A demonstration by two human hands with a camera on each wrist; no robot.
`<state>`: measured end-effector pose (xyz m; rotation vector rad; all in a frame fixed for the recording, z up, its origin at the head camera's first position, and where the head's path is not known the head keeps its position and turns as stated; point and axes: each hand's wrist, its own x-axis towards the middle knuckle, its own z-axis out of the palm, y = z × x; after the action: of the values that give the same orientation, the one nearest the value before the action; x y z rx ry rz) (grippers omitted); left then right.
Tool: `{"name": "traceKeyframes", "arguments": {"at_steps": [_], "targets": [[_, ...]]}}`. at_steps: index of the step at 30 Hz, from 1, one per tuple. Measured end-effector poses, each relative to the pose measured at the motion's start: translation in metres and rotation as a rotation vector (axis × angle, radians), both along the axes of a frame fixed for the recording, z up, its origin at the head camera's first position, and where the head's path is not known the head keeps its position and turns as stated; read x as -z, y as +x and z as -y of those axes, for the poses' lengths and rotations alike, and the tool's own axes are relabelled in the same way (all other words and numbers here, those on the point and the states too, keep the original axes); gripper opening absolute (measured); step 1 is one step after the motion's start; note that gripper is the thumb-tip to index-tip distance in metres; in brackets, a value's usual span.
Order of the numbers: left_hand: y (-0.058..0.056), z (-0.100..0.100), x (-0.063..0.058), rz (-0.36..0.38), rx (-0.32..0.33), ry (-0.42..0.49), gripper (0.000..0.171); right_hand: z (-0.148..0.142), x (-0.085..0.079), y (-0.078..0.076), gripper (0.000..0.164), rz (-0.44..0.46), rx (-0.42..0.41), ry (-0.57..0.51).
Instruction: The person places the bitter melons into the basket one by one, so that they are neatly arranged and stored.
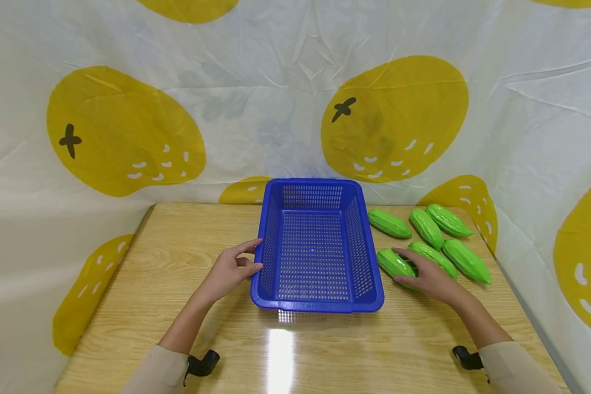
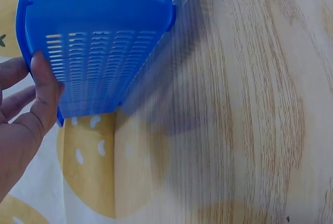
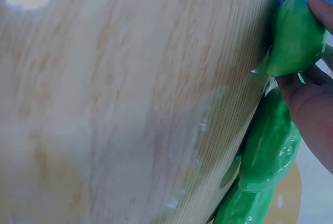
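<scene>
A blue plastic basket (image 1: pixel 312 306) with perforated sides stands mid-table. My left hand (image 1: pixel 233 268) pinches its left rim; in the left wrist view the thumb (image 2: pixel 44 76) lies against the outer wall, with fingers behind the rim. Just right of the basket, my right hand (image 1: pixel 426 276) grips a glossy green bitter melon (image 1: pixel 393 261), thumb on the near side and fingers on the far side. In the right wrist view this bitter melon (image 3: pixel 296 37) sits close over the wood. Another bitter melon (image 1: pixel 435 257) lies partly behind the right hand.
Several more green bitter melons (image 1: pixel 467 261) lie on the right of the wooden table (image 1: pixel 187 230), one beside the basket's upper right (image 1: pixel 389 223). A white curtain (image 1: pixel 256 109) with yellow fruit prints hangs behind the table and along both sides.
</scene>
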<state>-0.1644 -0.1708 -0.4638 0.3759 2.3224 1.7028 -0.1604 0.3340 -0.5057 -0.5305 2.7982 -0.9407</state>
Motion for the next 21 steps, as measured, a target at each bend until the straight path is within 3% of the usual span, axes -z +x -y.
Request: {"name": "traceKeyframes", "arguments": {"at_steps": [10,21], "targets": [[0.002,0.0,-0.002,0.026,0.0,0.0,0.06,-0.002,-0.008,0.004,0.071,0.017,0.033,-0.001],[0.001,0.0,-0.002,0.032,-0.003,0.004,0.061,-0.003,-0.038,-0.003,0.069,-0.002,0.053,0.026]]}}
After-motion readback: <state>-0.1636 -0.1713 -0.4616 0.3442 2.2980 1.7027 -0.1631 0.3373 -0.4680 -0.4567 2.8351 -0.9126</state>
